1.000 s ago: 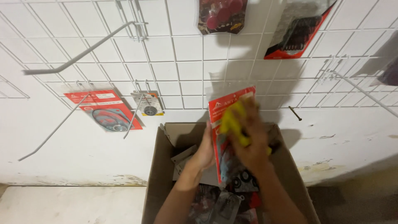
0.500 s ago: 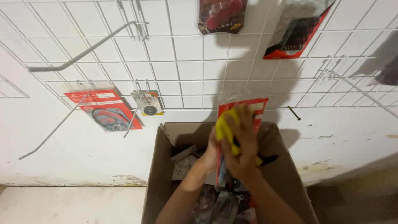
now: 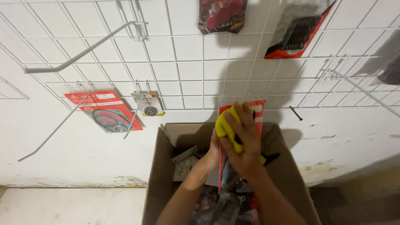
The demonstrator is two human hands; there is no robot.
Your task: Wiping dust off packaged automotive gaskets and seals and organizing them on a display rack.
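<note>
White wire-grid wall (image 3: 187,62) hung with packets on hooks, above an open cardboard box (image 3: 166,166) on a pale floor. Right hand (image 3: 243,143), fingers closed on a yellow cloth (image 3: 225,125), pressed against a tall red blister packet (image 3: 257,110) held upright over the box. Left hand (image 3: 214,152) steadying the packet from behind, grip hidden. Likely light, thin, flexible and slippery; best held by its card edges.
</note>
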